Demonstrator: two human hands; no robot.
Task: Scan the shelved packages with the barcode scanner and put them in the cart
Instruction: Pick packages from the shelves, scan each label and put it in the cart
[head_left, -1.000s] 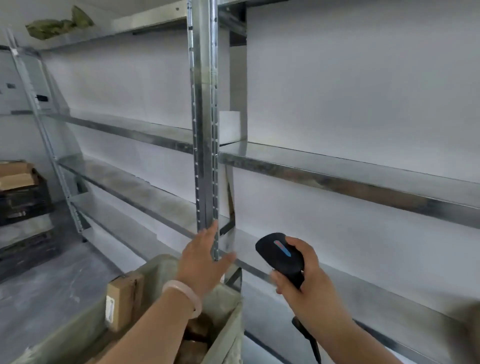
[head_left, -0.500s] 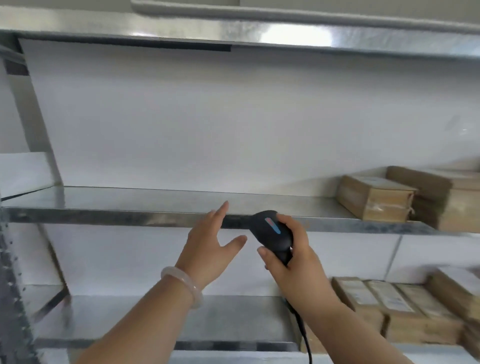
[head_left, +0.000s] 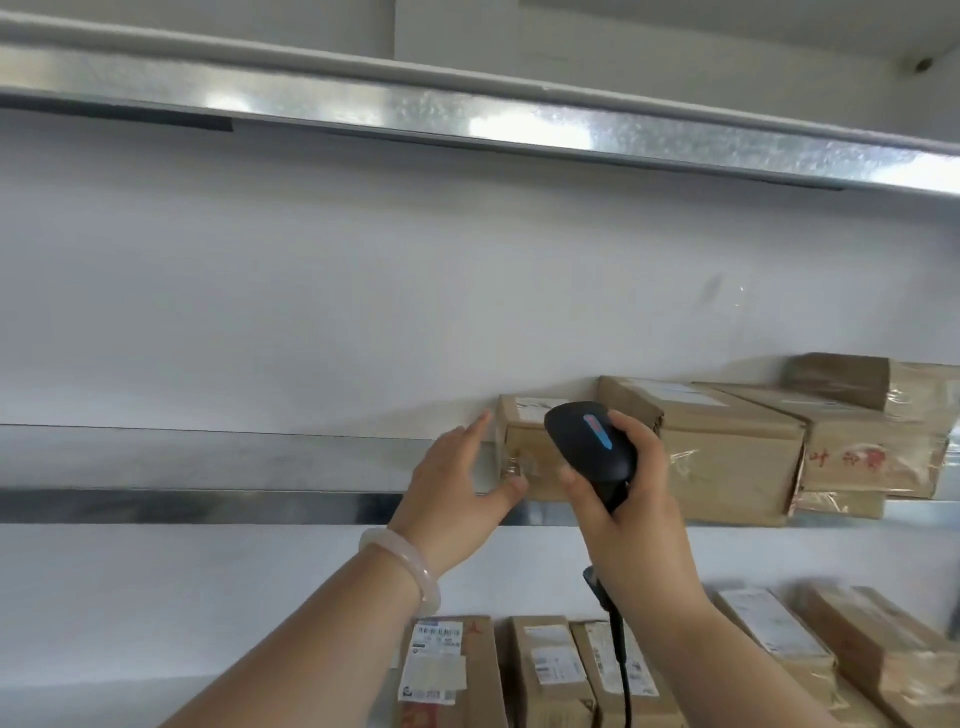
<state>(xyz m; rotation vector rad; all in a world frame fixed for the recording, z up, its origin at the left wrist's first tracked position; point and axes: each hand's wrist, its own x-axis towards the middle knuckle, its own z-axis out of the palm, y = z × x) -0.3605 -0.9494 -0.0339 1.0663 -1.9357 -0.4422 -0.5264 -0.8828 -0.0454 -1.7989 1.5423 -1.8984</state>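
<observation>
Head view. Metal rack against a white wall (head_left: 363, 286). The upper shelf (head_left: 467, 114) crosses the top of the frame, a galvanised edge with glare on it. The middle shelf (head_left: 208, 506) runs across at hand height, with packages bunched at its right end.

Left hand (head_left: 457, 499): grip spread, fingers straight and pointing up-right, palm turned toward the small cardboard box (head_left: 522, 441). The thumb tip overlaps the box's lower-left front corner; can't tell if it actually touches. The forefinger tip sits just left of the box's top-left corner. Pale bangle (head_left: 402, 564) on that wrist.

Right hand (head_left: 631, 519): grip wrapped round the handle of the black barcode scanner (head_left: 592, 441), thumb on the handle's left, fingers round the right. The scanner head points away toward the shelf, in front of the small cardboard box, covering its right half. There is a blue-and-red light strip on top of the head. A black cable (head_left: 622, 665) drops from the handle base along the forearm.

The small cardboard box is the leftmost package on the middle shelf, at the front edge, with clear tape on its front and a white label on top. Just right of it is a bigger taped carton (head_left: 727, 457). Further right, a carton with red handwriting (head_left: 878, 462) sits on a thinner box (head_left: 841, 504). One more brown box (head_left: 841, 382) sits on top, toward the wall.

One level down, near right: a row of labelled packages (head_left: 550, 670) lying labels-up. The leftmost package (head_left: 447, 670) carries a barcode label, print too small to read.
</observation>
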